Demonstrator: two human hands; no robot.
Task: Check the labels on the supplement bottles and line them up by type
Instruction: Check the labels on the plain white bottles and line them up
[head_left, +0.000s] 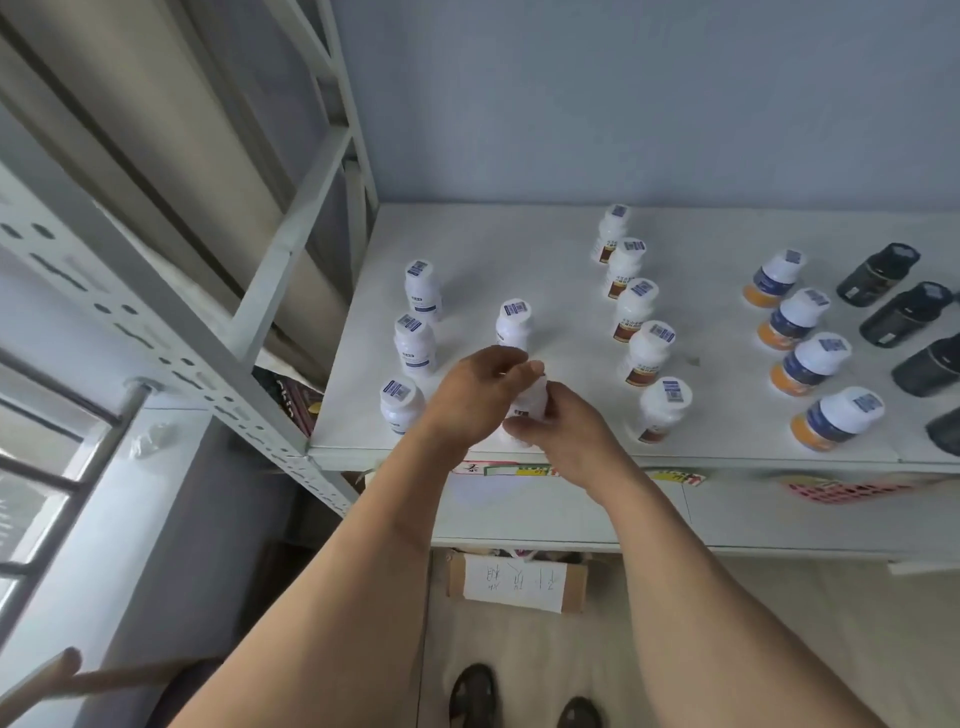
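Note:
Both hands hold one white supplement bottle (531, 399) above the front of the white shelf top (519, 249). My left hand (475, 397) curls over its top and my right hand (563, 428) grips its lower side, so the label is mostly hidden. Behind it stands a single white bottle (514, 325). Three white bottles with blue labels (414, 343) stand in a column at the left. A row of several white bottles with brown labels (636, 306) runs to the right of my hands. Further right are blue-and-orange bottles (808, 358), then black bottles (906, 314).
A grey metal rack (291, 244) rises at the left, a window (47, 467) beside it. A pink basket (841, 491) hangs under the shelf edge at right. A cardboard box with a paper note (514, 582) sits on the floor below, near my feet.

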